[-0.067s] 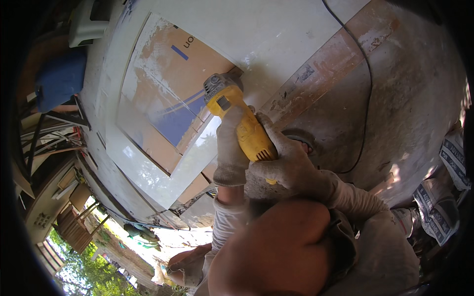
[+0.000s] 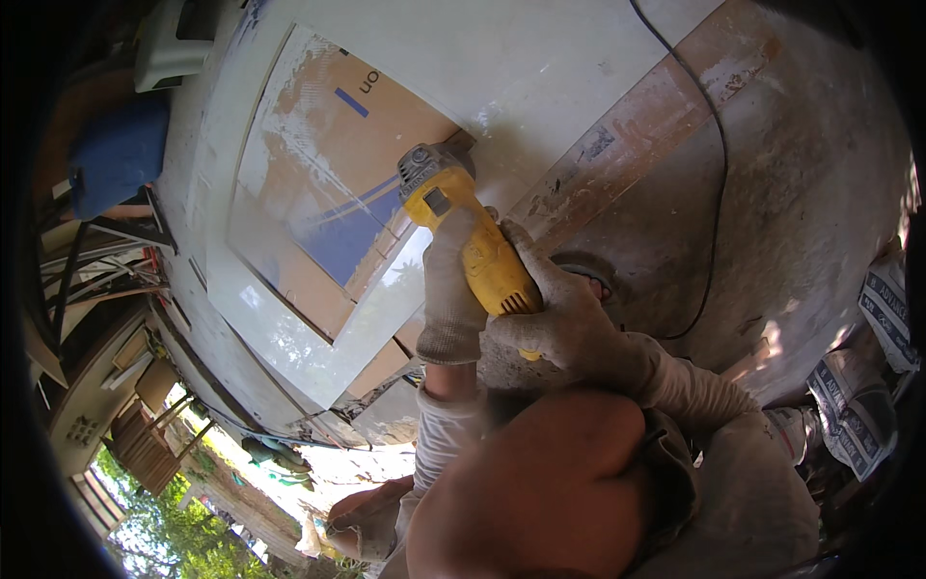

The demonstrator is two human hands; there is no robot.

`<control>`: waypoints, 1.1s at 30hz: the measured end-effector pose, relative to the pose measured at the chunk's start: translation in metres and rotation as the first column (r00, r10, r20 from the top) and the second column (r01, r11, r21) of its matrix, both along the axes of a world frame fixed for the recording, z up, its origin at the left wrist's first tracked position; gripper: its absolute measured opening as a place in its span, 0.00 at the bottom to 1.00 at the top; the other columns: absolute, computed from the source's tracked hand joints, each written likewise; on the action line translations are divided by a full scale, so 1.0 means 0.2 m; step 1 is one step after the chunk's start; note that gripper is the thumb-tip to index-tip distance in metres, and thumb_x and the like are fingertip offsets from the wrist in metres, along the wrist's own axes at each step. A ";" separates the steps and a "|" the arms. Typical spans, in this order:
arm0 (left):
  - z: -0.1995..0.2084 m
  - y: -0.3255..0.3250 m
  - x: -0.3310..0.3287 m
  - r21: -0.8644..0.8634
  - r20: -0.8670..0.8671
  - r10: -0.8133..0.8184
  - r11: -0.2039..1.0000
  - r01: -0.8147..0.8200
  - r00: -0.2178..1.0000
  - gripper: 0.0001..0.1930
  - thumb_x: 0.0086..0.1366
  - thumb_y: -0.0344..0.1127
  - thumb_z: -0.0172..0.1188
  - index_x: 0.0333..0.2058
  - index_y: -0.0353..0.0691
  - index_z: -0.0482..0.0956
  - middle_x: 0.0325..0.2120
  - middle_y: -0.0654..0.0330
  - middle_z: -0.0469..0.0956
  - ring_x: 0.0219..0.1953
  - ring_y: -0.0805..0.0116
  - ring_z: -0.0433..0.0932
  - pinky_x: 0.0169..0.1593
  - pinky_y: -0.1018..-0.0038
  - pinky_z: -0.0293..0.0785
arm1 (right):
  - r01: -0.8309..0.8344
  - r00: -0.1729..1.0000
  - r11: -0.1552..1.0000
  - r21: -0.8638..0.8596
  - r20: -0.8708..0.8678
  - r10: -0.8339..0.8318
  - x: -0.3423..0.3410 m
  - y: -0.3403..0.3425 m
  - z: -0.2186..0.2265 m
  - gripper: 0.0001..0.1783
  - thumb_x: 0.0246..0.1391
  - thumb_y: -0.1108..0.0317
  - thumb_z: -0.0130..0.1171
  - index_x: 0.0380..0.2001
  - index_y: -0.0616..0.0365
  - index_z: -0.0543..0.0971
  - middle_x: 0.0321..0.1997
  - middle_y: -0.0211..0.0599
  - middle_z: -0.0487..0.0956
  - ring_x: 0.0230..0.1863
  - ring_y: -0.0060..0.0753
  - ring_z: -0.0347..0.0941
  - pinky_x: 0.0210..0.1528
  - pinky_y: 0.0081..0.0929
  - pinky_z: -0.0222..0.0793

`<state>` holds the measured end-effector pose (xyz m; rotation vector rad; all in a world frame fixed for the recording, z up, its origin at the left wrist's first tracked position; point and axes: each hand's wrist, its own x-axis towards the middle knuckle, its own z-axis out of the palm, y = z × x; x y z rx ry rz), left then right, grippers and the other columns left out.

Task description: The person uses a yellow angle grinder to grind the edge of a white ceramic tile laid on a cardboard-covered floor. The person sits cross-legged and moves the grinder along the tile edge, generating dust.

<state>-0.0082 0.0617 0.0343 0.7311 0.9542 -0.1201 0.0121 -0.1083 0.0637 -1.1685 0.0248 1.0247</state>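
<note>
A yellow angle grinder [image 2: 494,262] with a grey metal head lies between my two gloved hands. My left hand [image 2: 451,280], in a pale knitted glove, is wrapped round the front of its body from the left. Round the rear of the body, from the right, my right hand [image 2: 569,318] is closed. The grinder's head rests at the edge of a large white glossy panel [image 2: 371,314], beside its rectangular opening. Cardboard [image 2: 318,145] with blue print shows inside that opening. The grinder's disc is mostly hidden under its head.
A black cable [image 2: 721,154] runs over the concrete floor [image 2: 801,193] at the right. A brown, paint-smeared strip [image 2: 637,135] lies along the panel. Printed sacks [image 2: 849,415] stand at the right edge. A blue container [image 2: 121,154] and a wooden chair [image 2: 149,444] are on the left.
</note>
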 end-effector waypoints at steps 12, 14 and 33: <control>-0.03 0.04 -0.02 0.046 -0.022 0.029 0.999 -0.028 0.999 0.27 0.68 0.48 0.71 0.55 0.34 0.77 0.42 0.55 0.84 0.41 0.62 0.86 0.48 0.66 0.87 | -0.005 0.999 1.000 0.021 -0.037 0.006 -0.01 0.05 -0.05 0.58 0.56 0.72 0.70 0.81 0.69 0.47 0.66 0.52 0.74 0.64 0.28 0.71 0.66 0.28 0.68; -0.03 0.03 -0.02 0.083 -0.061 0.005 0.997 0.000 0.998 0.28 0.69 0.51 0.68 0.55 0.32 0.78 0.42 0.54 0.83 0.42 0.62 0.85 0.48 0.65 0.85 | -0.019 1.000 0.999 0.029 -0.021 0.020 0.01 0.04 -0.03 0.58 0.56 0.72 0.70 0.81 0.70 0.47 0.70 0.50 0.71 0.68 0.27 0.68 0.70 0.27 0.65; -0.02 -0.06 0.05 -0.030 0.065 -0.014 0.999 0.016 0.998 0.27 0.67 0.48 0.74 0.55 0.35 0.77 0.43 0.54 0.84 0.43 0.63 0.86 0.48 0.68 0.89 | 0.019 0.993 0.997 -0.081 0.119 -0.009 0.04 -0.05 0.03 0.57 0.57 0.69 0.72 0.80 0.69 0.50 0.65 0.58 0.77 0.65 0.35 0.75 0.66 0.32 0.72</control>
